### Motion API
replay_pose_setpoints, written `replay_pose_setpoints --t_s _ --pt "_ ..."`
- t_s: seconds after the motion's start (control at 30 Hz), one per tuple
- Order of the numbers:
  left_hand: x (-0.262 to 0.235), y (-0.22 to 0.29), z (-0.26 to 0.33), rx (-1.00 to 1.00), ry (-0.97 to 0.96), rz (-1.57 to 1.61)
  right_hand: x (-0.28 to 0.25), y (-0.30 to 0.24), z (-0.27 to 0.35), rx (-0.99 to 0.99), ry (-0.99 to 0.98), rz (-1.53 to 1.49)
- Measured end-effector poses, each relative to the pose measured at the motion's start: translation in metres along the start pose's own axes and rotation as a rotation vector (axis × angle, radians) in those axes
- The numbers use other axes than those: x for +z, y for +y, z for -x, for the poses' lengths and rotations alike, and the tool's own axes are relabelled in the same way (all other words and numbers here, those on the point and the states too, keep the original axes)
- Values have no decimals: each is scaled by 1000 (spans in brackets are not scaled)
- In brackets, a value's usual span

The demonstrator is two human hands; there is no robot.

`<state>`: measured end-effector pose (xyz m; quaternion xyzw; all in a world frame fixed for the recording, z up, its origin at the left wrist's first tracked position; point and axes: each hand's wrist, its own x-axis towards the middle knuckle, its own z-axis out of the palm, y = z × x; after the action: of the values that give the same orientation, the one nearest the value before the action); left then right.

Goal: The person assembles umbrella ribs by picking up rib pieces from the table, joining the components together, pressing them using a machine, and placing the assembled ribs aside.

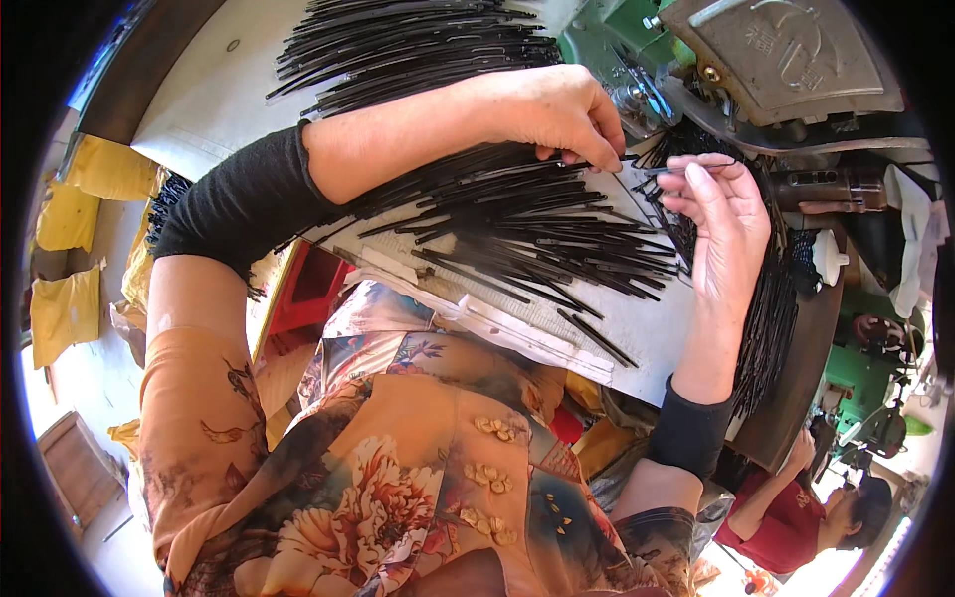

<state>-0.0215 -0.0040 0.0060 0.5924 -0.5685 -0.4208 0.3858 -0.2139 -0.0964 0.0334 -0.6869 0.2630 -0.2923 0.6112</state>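
Note:
My left hand (572, 114) reaches across the bench with thumb and forefinger pinched on the dark end of a thin black strip. Close beside it on the right, my right hand (724, 224) is raised, palm partly showing, its thumb and fingers pinching a thin black strip (704, 162). Whether both hands hold one same strip I cannot tell. Below my hands, a loose pile of slender black strips (557, 234), like umbrella ribs, fans over the pale bench top (652, 373). A second pile of strips (418, 45) lies beyond my left forearm.
A green machine with a grey metal cover (786, 60) stands at the far right. More black strips (761, 338) hang by the bench's right edge. A red box (308, 289) sits under the bench at left, near yellow cloths (70, 308). A person in red (796, 517) works at lower right.

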Motion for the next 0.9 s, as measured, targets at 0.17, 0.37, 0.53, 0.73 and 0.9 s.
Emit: replay_pose_setpoints --t_s 0.17,0.37,0.53,0.73,0.9 --pt "-4 -6 -4 -9 106 133 16 17 -10 -70 35 -76" --pt "-9 -5 -3 -48 150 305 14 19 -5 87 -92 222" --pt "-12 -10 -4 -30 185 317 20 16 1 61 -161 265" --pt "-12 -10 -5 -13 196 345 17 17 0 75 -194 257" --pt "-12 -8 -5 -6 205 299 17 16 0 103 -190 224"
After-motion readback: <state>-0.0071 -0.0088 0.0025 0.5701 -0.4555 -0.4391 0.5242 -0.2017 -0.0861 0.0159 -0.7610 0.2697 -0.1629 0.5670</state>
